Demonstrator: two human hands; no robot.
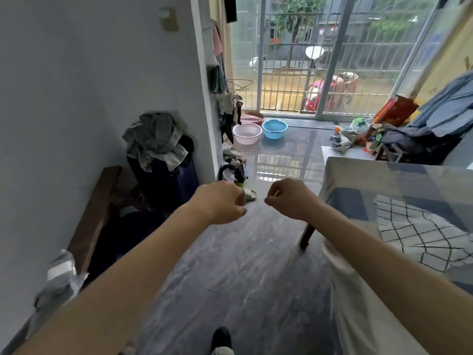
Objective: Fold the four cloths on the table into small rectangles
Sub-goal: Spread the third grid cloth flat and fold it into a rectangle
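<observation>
Cluttered room, table [332,165] at right with checked cloth [422,239]; left hand [220,201] and right hand [289,198] clenched, empty, over floor; folding seemingly unstarted, next reach for cloth

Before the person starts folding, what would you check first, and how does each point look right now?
1. Left hand free: ok, fingers curled, nothing visible in it.
2. Right hand free: cannot tell, something thin may sit between its fingertips.
3. Checked cloth within reach: ok, it lies on the table beside the right arm.
4. Cloth spread flat: not ok, it looks rumpled.
5. All four cloths in sight: not ok, only one clearly shows.
6. Hands over the table: not ok, both hang above the floor.
</observation>
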